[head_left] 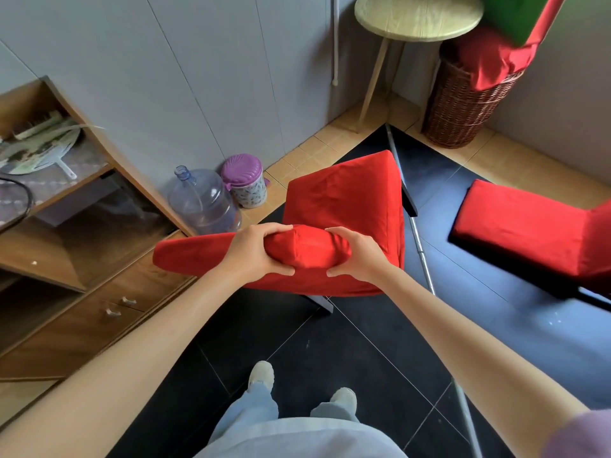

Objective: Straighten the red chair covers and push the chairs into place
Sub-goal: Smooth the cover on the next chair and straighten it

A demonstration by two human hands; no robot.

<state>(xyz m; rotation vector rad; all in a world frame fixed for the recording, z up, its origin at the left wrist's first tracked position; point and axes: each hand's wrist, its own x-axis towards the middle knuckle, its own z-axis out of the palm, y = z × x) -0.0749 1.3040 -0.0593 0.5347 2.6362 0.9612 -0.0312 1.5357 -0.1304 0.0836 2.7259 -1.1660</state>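
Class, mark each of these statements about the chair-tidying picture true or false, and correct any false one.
1. Both hands grip the top of the near chair's backrest. True: the left hand and right hand both hold it.
2. The water jug stands on the round table. False: it stands on the floor by the wall; the round table is in the corner.
3. A second red-covered chair is to the right. True.
4. The wicker basket holds green cloth. False: red cloth hangs from it.
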